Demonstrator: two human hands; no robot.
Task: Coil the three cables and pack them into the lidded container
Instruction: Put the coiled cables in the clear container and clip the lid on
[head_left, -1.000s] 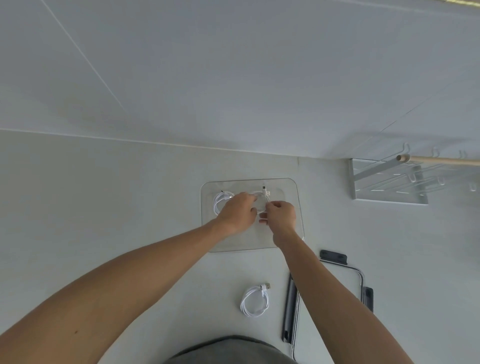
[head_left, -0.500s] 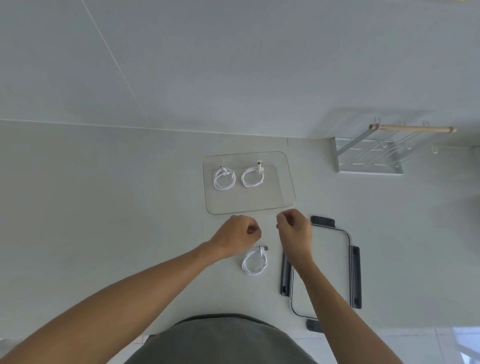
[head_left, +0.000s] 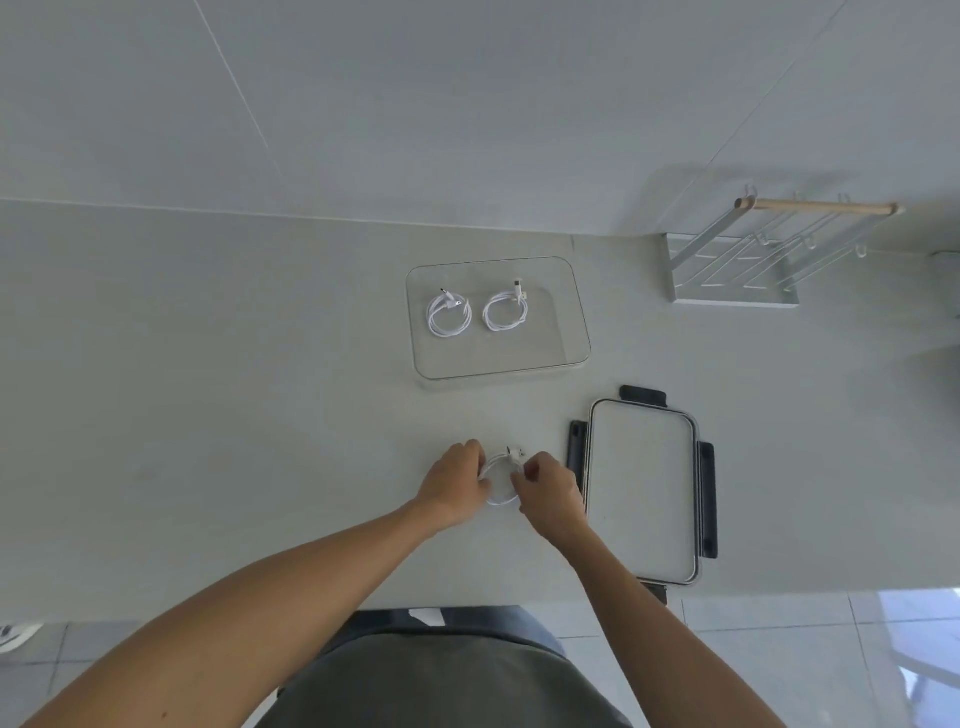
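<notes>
I note a change from a second ago: both hands have left the clear container (head_left: 571, 358) and come back toward me to the third coiled cable (head_left: 500, 480) on the table (head_left: 234, 389). The left hand (head_left: 453, 486) and the right hand (head_left: 548, 491) are close together, each pinching an opposite side of that white coil, which lies nearer to me than the container and just left of the clip-lock lid (head_left: 641, 488). Inside the container, the first coiled cable (head_left: 449, 313) and the second coiled cable (head_left: 505, 310) sit side by side, apart, along its far side. I judge two cables packed and the last one being picked up. The lid remains off, lying flat. A wire rack (head_left: 737, 270) stands right of the container.
</notes>
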